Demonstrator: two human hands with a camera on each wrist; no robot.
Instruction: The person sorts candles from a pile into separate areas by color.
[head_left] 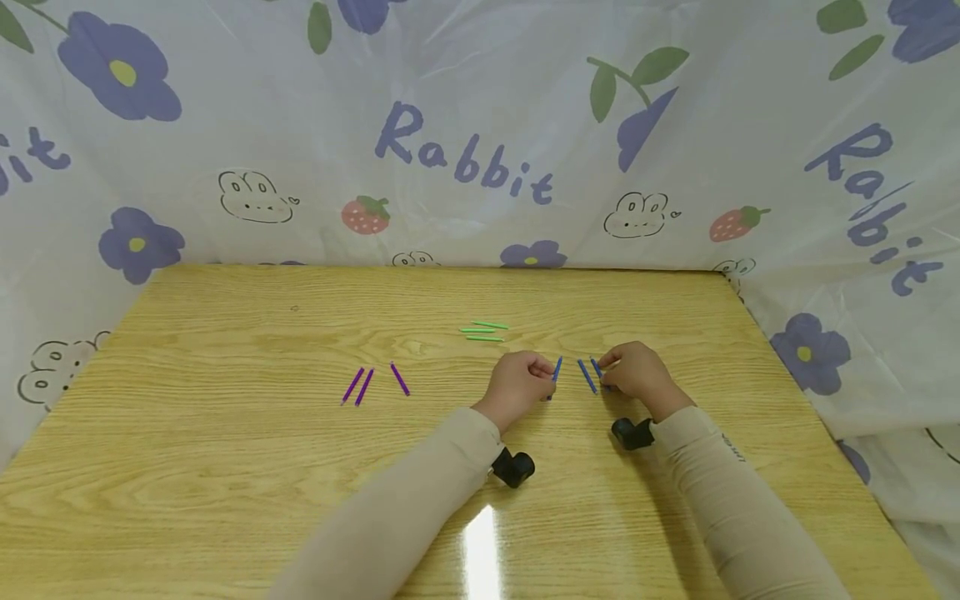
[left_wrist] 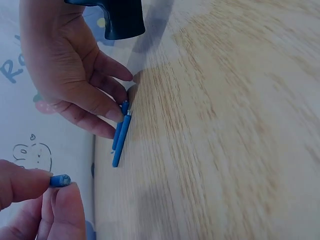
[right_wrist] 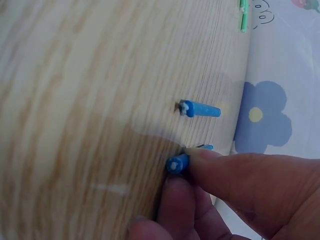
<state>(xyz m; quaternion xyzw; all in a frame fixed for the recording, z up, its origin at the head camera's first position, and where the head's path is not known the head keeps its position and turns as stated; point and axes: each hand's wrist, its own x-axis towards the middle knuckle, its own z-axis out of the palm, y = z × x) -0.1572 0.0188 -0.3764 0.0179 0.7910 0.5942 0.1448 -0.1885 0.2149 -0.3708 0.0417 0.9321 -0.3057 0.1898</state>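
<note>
My left hand (head_left: 517, 387) pinches a slim blue candle (head_left: 557, 369) between thumb and fingers; its round end pokes out in the left wrist view. To its right, my right hand (head_left: 637, 375) has thumb and fingertips around a second blue candle (right_wrist: 178, 164) close to the tabletop. Between the hands lies a third blue candle (head_left: 587, 377), slanted on the wood, with a pale wick-like tip in the right wrist view. My right fingers partly cover the candle they pinch.
Three green candles (head_left: 487, 330) lie together farther back on the wooden table (head_left: 225, 467). Three purple candles (head_left: 401, 379) lie to the left. A printed white cloth (head_left: 480, 83) hangs behind the table. Black wrist cameras (head_left: 513, 468) jut from both sleeves.
</note>
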